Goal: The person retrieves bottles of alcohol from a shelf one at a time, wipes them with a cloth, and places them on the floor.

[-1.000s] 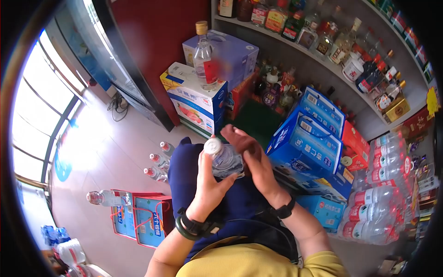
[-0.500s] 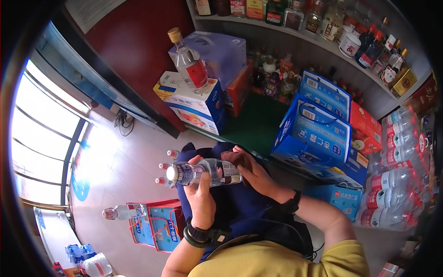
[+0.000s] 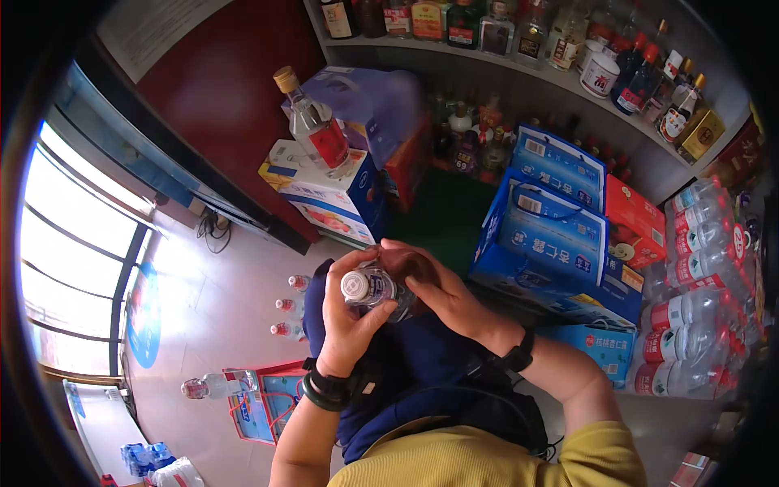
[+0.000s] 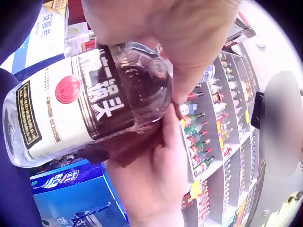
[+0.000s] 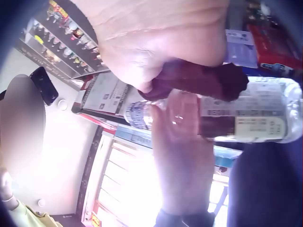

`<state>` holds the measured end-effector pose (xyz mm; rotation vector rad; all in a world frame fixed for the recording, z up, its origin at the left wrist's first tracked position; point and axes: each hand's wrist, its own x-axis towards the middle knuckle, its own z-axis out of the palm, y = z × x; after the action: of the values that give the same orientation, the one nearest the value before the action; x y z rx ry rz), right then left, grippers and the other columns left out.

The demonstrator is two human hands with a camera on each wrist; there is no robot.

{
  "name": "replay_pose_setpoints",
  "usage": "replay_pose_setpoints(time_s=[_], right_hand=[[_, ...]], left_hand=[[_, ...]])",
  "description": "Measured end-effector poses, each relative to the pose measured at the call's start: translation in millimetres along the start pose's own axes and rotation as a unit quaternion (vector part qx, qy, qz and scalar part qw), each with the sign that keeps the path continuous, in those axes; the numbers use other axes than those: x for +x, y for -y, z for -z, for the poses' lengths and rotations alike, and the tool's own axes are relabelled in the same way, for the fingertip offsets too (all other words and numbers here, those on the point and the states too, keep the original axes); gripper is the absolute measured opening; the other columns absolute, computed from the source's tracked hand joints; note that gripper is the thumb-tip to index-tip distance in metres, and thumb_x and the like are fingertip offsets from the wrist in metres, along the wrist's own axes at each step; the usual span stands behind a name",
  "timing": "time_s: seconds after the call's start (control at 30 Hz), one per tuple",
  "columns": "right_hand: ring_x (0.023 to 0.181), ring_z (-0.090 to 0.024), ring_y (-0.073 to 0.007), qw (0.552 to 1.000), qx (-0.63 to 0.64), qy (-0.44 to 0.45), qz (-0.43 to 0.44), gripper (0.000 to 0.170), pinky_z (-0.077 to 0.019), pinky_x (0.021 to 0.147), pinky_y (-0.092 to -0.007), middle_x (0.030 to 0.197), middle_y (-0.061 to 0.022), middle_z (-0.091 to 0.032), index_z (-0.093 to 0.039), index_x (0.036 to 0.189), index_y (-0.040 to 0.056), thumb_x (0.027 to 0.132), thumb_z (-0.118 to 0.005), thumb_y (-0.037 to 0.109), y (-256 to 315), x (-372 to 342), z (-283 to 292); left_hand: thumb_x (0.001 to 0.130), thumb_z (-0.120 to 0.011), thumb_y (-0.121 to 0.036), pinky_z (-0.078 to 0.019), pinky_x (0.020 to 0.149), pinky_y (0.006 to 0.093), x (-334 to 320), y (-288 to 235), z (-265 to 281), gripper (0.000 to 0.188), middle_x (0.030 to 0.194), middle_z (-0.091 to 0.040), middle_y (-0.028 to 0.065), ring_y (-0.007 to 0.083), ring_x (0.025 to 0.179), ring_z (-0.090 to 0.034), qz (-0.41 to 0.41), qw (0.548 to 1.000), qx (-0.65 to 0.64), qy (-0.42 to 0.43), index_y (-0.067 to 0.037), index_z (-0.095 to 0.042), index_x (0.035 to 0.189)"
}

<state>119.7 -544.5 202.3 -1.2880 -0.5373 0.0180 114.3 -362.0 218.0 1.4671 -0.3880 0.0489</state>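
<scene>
A clear glass liquor bottle (image 3: pixel 372 287) with a white cap is held over the person's lap, its cap end toward the head camera. My left hand (image 3: pixel 345 318) grips it near the neck, thumb and fingers around the glass. In the left wrist view the bottle's white and dark label (image 4: pixel 71 94) shows. A dark brown cloth (image 5: pixel 203 80) lies against the bottle's side. My right hand (image 3: pixel 458 304) holds this cloth and presses it to the glass around the shoulder.
A bottle with a gold cap (image 3: pixel 320 134) stands on a carton (image 3: pixel 324 174). Blue cartons (image 3: pixel 544 223) and packs of water bottles (image 3: pixel 690 308) are at the right. Several bottles (image 3: pixel 288 306) stand on the floor at left, near gift bags (image 3: pixel 272 406). A shelf (image 3: pixel 454 50) of bottles curves behind.
The bottle tipped sideways, cap to the left, half a second ago; now its cap points up toward the head camera again. The cloth stays against it in the right hand.
</scene>
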Motion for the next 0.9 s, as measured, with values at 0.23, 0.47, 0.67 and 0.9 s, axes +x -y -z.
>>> replay_pose_setpoints(time_s=[0.23, 0.47, 0.67, 0.9], right_hand=[[0.127, -0.05, -0.0146, 0.968, 0.086, -0.003, -0.237, 0.046, -0.0364, 0.11, -0.0302, 0.136, -0.0055, -0.055, -0.038, 0.148, 0.0036, 0.104, -0.05, 0.012, -44, -32, 15], [0.144, -0.037, -0.0263, 0.988, -0.094, 0.076, 0.092, 0.056, -0.0283, 0.118, -0.0394, 0.152, -0.0148, -0.041, -0.038, 0.149, 0.0044, 0.097, -0.057, 0.009, 40, 12, -32], [0.139, -0.039, -0.0224, 0.999, -0.03, 0.021, -0.02, 0.046, -0.0285, 0.116, -0.0364, 0.147, -0.0117, -0.044, -0.041, 0.144, 0.0032, 0.1, -0.053, 0.009, -59, -10, -15], [0.121, -0.052, -0.0139, 0.986, 0.111, 0.052, -0.116, 0.036, -0.0368, 0.108, -0.032, 0.129, -0.0065, -0.057, -0.047, 0.137, 0.0, 0.103, -0.05, 0.011, -43, -4, 4]], left_hand=[[0.071, -0.083, -0.009, -0.0437, 0.099, 0.0386, -23, -15, 11, 0.053, 0.119, -0.054, 0.0126, 0.0298, 0.117, -0.052, -0.068, 0.956, 0.268, -0.095, 0.0, -0.064, 0.119], [0.082, -0.076, 0.0, -0.0483, 0.1, 0.0344, -43, -18, 3, 0.055, 0.126, -0.049, 0.0084, 0.0213, 0.12, -0.052, 0.052, 0.974, 0.161, -0.15, 0.0, -0.052, 0.132], [0.092, -0.066, 0.002, -0.0472, 0.1, 0.0353, -51, -16, 8, 0.061, 0.142, -0.045, 0.012, 0.0208, 0.126, -0.049, 0.026, 0.979, 0.123, -0.161, -0.004, -0.035, 0.144], [0.08, -0.064, 0.011, -0.0486, 0.098, 0.0341, -37, -37, -2, 0.056, 0.132, -0.047, 0.0101, 0.0192, 0.119, -0.052, 0.069, 0.985, 0.059, -0.149, -0.002, -0.045, 0.131]])
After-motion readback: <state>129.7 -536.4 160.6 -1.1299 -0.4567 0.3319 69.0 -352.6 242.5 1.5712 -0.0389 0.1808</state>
